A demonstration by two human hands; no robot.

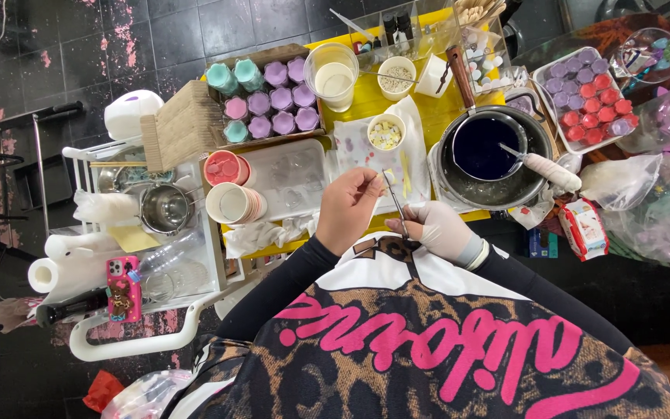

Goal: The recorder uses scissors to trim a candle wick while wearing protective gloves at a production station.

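Note:
My left hand (348, 209) is bare, its fingertips pinched together over a white paper sheet (416, 124) on the yellow table (440, 112); whatever it pinches is too small to make out. My right hand (437, 229) wears a white glove and grips thin metal tweezers (395, 200), whose tip points up towards my left fingertips. Just beyond both hands stands a small white cup (386, 132) of yellow and white bits. A clear mould tray (288, 174) lies to the left of my left hand.
A steel pot holding a dark blue ladle (484, 147) sits right of the hands. A box of purple, pink and teal jars (269, 101) is behind, a tray of red and purple jars (589, 97) far right. Stacked cups (230, 203), a small steel pot (164, 208) and a pink phone (123, 287) are left.

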